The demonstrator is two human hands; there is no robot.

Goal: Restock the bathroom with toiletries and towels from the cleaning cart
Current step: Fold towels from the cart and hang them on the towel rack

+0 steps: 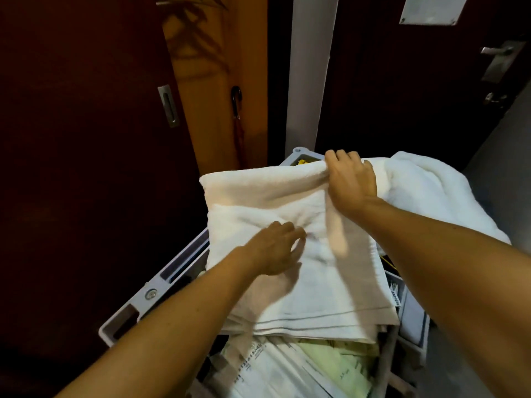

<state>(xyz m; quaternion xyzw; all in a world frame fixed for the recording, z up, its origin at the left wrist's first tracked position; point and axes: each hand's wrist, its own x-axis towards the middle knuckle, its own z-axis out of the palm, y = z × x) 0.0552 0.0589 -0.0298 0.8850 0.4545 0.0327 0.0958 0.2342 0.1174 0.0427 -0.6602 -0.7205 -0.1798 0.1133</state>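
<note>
Head view showed the right hand (pixel 352 179) pinching the folded towel's (pixel 258 202) far edge atop the cart (pixel 172 274); the left hand (pixel 275 251) rested open. A one-sided lift could unfold it.

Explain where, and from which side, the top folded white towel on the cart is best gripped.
Probably by its far folded edge, from above: the right hand already pinches that edge of the folded white towel, where the layers bunch thick. The left hand lies flat on its middle, steadying the towel on the cart.
</note>
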